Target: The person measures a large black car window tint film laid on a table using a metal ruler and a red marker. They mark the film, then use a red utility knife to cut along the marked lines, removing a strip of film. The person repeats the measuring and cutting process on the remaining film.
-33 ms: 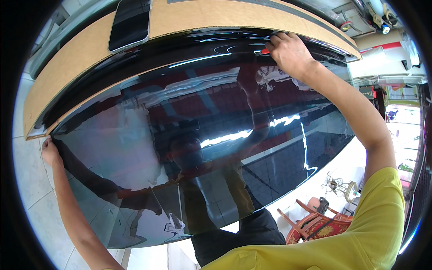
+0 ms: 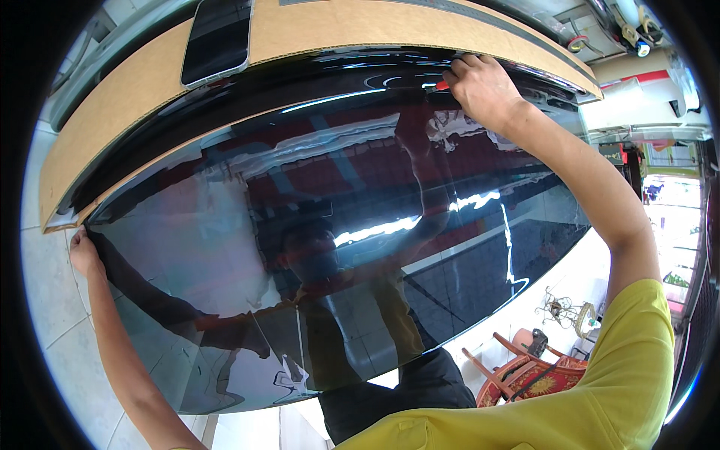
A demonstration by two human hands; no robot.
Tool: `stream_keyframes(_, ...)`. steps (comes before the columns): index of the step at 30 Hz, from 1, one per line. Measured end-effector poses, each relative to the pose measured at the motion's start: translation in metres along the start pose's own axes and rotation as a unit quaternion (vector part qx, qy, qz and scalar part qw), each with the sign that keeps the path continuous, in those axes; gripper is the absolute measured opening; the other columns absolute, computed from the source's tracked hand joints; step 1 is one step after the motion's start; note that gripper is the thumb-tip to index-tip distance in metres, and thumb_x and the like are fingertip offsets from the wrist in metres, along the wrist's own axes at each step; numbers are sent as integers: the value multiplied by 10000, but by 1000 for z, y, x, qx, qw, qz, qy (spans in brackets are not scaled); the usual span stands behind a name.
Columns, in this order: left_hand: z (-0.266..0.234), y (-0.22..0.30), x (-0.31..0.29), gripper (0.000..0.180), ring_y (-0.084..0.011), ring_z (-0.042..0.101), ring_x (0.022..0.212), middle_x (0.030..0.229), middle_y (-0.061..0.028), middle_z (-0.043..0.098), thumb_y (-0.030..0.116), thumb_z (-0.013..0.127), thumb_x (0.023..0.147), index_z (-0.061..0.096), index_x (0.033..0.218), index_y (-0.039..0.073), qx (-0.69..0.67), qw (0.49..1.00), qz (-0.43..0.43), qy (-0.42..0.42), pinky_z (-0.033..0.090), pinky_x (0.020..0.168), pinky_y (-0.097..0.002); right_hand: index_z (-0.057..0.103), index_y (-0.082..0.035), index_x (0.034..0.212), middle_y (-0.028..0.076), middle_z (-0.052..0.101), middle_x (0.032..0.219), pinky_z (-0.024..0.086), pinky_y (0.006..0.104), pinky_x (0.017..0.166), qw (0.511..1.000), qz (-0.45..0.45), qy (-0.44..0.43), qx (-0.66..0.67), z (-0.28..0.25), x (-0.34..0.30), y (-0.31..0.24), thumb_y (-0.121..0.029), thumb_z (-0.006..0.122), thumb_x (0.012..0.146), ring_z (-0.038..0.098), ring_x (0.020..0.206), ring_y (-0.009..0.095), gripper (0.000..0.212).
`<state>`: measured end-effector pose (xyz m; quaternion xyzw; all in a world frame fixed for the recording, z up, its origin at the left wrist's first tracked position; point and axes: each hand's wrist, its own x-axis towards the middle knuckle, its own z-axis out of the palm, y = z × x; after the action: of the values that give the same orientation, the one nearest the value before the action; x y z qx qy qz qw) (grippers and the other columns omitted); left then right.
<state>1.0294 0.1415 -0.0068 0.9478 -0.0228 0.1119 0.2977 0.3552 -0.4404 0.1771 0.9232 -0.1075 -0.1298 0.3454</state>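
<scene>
One large sheet of dark, glossy tinted film or glass (image 2: 337, 247) fills most of the view, curved and mirror-like, lying over a long brown cardboard-coloured board (image 2: 330, 30) whose far strip shows above it. Its surface reflects the person, so the sheet's own texture is hard to make out, and its lower edge ends in front of the person's body.

At the sheet's upper edge the right hand (image 2: 484, 90) presses down with fingers curled close together; a small red object (image 2: 442, 85) peeks out beside the fingertips, mostly hidden, and whether the fingers pinch it cannot be told. The left hand (image 2: 84, 255) sits at the sheet's far left corner, touching the edge; its fingers are tucked against or under the sheet, so their spread cannot be told.

A black flat phone-like slab (image 2: 217, 41) lies on the board near the top left. Pale floor tiles (image 2: 45, 300) show at left. Red wooden chairs (image 2: 525, 371) stand at lower right, partly cut off by the yellow sleeve (image 2: 622, 375).
</scene>
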Motion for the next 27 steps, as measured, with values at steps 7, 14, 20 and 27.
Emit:
stream_keyframes(7,0,-3,3,407,-228,722,959,1059,-97,804,423,730,1013,806,1151,48,9,1000,15,19,534,879,-379,799,-88,1008,68,734,1088,526,379,964,1000,2,-2,-4,-5,1,-4,-183,663,936,666,1140,248,180)
stream_keyframes(14,1,-4,4,426,-252,725,953,1049,-109,801,447,731,1010,800,1134,46,1,1000,13,21,537,878,-392,804,-97,1002,62,738,1085,514,375,961,1000,-5,-7,-19,-11,-1,-8,-188,677,929,661,1129,238,172)
stream_keyframes(20,2,-5,7,430,-274,728,956,1035,-134,798,444,720,1014,797,1120,34,38,999,14,23,537,880,-405,809,-93,1031,58,738,1082,509,376,966,1000,5,-13,-24,-10,2,-10,-180,676,933,659,1134,234,187)
stream_keyframes(27,3,-7,8,425,-287,731,967,1040,-144,798,428,714,1017,796,1126,26,30,999,1,28,539,883,-412,807,-83,1040,64,736,1073,505,383,976,1000,17,-4,-8,-8,2,-10,-199,668,940,660,1132,240,207)
